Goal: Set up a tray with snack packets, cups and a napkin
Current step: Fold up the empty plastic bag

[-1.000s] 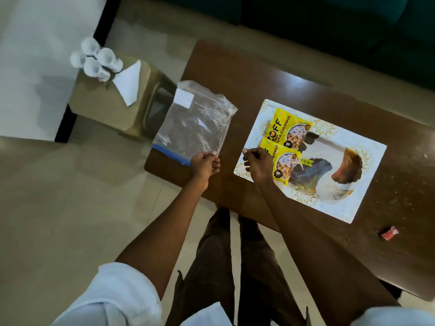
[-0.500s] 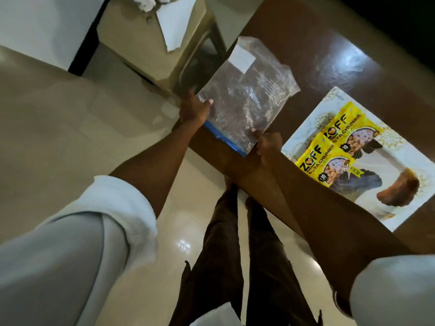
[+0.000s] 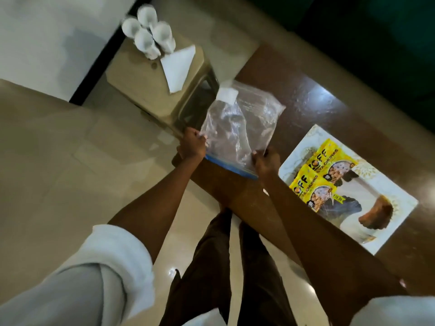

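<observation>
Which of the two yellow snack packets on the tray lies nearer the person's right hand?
The lower-left packet, overlapping the other packet, lies closer to the right hand.

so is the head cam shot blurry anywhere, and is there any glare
Head view: dim overall. The white cups and napkin on the stool are smeared by motion blur. The yellow snack packets on the tray are softer but legible. Glare patches sit on the brown table and the floor tile. The wide lens bends straight edges.

dark wood table [image 3: 313, 95] carries a clear bag [image 3: 240, 128] and a tray [image 3: 397, 222]; the stool [image 3: 141, 85] beside it carries cups [image 3: 150, 31] and a napkin [image 3: 177, 67].
</observation>
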`<state>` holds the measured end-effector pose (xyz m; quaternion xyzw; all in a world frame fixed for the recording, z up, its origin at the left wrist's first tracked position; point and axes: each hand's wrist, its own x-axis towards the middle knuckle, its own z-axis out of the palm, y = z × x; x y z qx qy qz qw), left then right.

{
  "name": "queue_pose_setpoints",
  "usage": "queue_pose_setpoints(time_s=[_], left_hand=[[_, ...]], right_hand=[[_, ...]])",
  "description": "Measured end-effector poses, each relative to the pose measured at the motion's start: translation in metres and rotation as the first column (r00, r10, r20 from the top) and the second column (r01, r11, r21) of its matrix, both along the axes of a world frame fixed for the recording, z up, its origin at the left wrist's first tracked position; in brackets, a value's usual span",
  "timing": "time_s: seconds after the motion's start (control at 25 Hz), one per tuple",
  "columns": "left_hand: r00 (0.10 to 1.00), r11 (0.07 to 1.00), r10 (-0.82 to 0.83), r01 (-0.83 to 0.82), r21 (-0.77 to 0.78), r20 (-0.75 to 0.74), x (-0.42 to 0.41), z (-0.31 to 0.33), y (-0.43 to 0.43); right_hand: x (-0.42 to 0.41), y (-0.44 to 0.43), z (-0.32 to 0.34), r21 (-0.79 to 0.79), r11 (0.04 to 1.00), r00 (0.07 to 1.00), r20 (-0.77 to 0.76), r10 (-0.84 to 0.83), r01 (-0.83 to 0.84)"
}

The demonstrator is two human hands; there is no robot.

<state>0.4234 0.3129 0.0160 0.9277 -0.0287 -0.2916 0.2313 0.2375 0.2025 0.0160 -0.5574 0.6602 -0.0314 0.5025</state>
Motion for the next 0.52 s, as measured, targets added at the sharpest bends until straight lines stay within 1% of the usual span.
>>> queue_pose_setpoints(time_s=[0.08, 0.12, 0.2, 0.24, 0.32, 0.36, 0.44, 0.48, 0.52], left_hand=[[0.99, 0.99, 0.1, -0.109, -0.089, -0.099, 0.001, 0.028, -0.004], [0.976, 0.971, 0.143, -0.17, -0.168, -0.162, 0.003, 0.048, -0.01], [0.948, 0.909, 0.187, -0.267, -0.321, -0.259, 0.01, 0.096, -0.034], [0.945, 0.882, 0.182, -0.279, -0.379, -0.272, 0.014, 0.123, -0.048], [0.946, 0.828, 0.125, -0.266, -0.493, -0.3, 0.013, 0.175, -0.078], [0.946, 0.809, 0.076, -0.244, -0.535, -0.316, 0.008, 0.199, -0.093], [0.938, 0.768, -0.052, -0.182, -0.614, -0.343, -0.007, 0.244, -0.123], [0.927, 0.733, -0.119, -0.16, -0.661, -0.357, -0.018, 0.267, -0.137], [0.917, 0.695, -0.176, -0.142, -0.704, -0.358, -0.03, 0.29, -0.149]], right_hand=[[-0.009, -0.014, 0.026, -0.037, 0.998, 0.999, 0.004, -0.044, 0.044], [-0.013, -0.025, 0.046, -0.038, 0.995, 0.996, 0.033, -0.086, 0.087], [-0.021, -0.052, 0.091, -0.043, 0.981, 0.975, 0.127, -0.184, 0.191], [-0.025, -0.066, 0.119, -0.048, 0.969, 0.955, 0.185, -0.23, 0.242], [-0.038, -0.091, 0.174, -0.051, 0.945, 0.9, 0.325, -0.289, 0.322], [-0.047, -0.101, 0.198, -0.053, 0.946, 0.881, 0.384, -0.276, 0.319], [-0.068, -0.12, 0.243, -0.087, 0.954, 0.883, 0.41, -0.229, 0.288], [-0.084, -0.131, 0.267, -0.094, 0.953, 0.887, 0.401, -0.229, 0.289], [-0.101, -0.14, 0.29, -0.07, 0.952, 0.881, 0.405, -0.246, 0.298]])
